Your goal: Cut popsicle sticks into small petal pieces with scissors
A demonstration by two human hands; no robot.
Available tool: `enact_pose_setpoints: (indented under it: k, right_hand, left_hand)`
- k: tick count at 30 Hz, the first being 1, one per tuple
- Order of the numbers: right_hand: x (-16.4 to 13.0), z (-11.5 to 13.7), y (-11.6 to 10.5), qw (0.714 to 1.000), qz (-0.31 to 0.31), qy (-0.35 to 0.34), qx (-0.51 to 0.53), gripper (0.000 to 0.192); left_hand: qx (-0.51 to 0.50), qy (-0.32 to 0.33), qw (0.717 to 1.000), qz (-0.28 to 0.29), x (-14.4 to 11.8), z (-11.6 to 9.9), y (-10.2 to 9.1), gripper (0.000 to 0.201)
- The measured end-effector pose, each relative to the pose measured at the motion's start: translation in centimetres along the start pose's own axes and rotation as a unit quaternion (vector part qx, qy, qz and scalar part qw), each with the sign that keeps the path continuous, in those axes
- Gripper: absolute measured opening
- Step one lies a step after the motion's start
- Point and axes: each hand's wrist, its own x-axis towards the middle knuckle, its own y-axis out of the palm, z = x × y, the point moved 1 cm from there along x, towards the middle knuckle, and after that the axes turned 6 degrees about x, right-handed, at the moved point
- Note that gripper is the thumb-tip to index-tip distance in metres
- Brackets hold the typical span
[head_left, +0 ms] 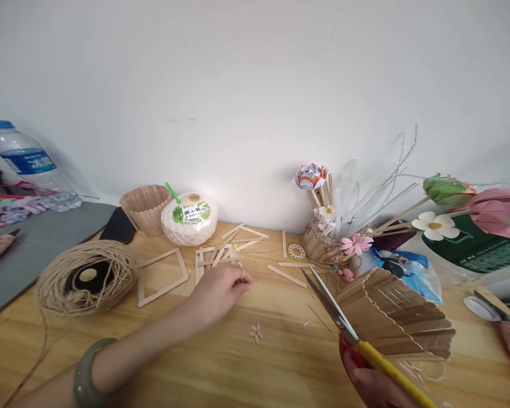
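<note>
Green bangle (pixel 89 371) is worn on the left arm; left hand (pixel 219 289) is laid w/ fingers curled on flat pale wooden sticks (pixel 215 258). Yellow-handled scissors (pixel 357 340) & a brown stick fan (pixel 402 323) are held in the right hand (pixel 372 379), bottom right.

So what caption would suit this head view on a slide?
Left hand reaches into loose craft sticks while right hand holds scissors.
</note>
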Motion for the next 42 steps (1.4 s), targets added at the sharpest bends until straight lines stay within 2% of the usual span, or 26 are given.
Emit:
enact_pose_setpoints:
  k: [4, 6, 10, 13, 17, 24, 27, 31, 33, 35, 39, 42]
  right_hand:
    - [-0.4, 2.5, 1.0, 0.998, 0.025, -0.008, 0.053, 0.037]
    - [-0.5, 4.3, 2.0, 0.996, 0.024, -0.051, 0.066, 0.033]
    - [0.5, 7.2, 4.7, 0.987, 0.031, -0.141, 0.073, 0.022]
    - [1.5, 8.1, 6.3, 0.985, 0.045, -0.153, 0.059, 0.021]
    - [1.9, 8.6, 7.3, 0.984, 0.047, -0.165, 0.055, 0.018]
    - [1.0, 8.7, 7.3, 0.981, 0.010, -0.187, 0.049, 0.020]
    - [0.7, 8.3, 7.3, 0.978, 0.020, -0.200, 0.055, 0.019]
    - [0.7, 7.3, 7.1, 0.969, 0.069, -0.193, 0.138, 0.018]
    - [0.9, 6.9, 7.1, 0.963, 0.093, -0.181, 0.178, 0.020]
    - [1.0, 6.8, 7.1, 0.966, 0.097, -0.181, 0.157, 0.019]
    - [1.1, 7.6, 7.0, 0.978, 0.042, -0.198, 0.044, 0.016]
    - [1.0, 8.3, 6.7, 0.977, -0.013, -0.212, 0.024, 0.016]
  left_hand:
    - [-0.085, -0.048, 0.995, 0.003, 1.3, 1.0, -0.5, 0.012]
    - [-0.134, -0.066, 0.989, 0.006, 1.4, 0.8, -0.1, 0.017]
    - [-0.202, -0.076, 0.976, 0.013, 1.1, -1.1, 1.0, 0.019]
    - [-0.239, -0.070, 0.969, 0.009, 0.8, -2.7, 1.7, 0.020]
    - [-0.277, -0.057, 0.959, -0.006, 0.3, -3.7, 2.5, 0.022]
    - [-0.295, -0.025, 0.955, -0.021, -0.6, -4.1, 3.4, 0.028]
    - [-0.327, -0.043, 0.944, 0.008, -1.2, -4.4, 3.7, 0.026]
    - [-0.378, -0.054, 0.920, 0.093, -1.5, -4.6, 3.9, 0.018]
    - [-0.382, -0.050, 0.918, 0.100, -1.4, -4.6, 3.9, 0.017]
    - [-0.375, -0.051, 0.922, 0.081, -1.3, -4.5, 3.9, 0.017]
    - [-0.337, -0.059, 0.937, 0.064, -1.3, -4.3, 3.8, 0.019]
    - [-0.313, -0.058, 0.945, 0.076, -1.5, -4.4, 3.9, 0.020]
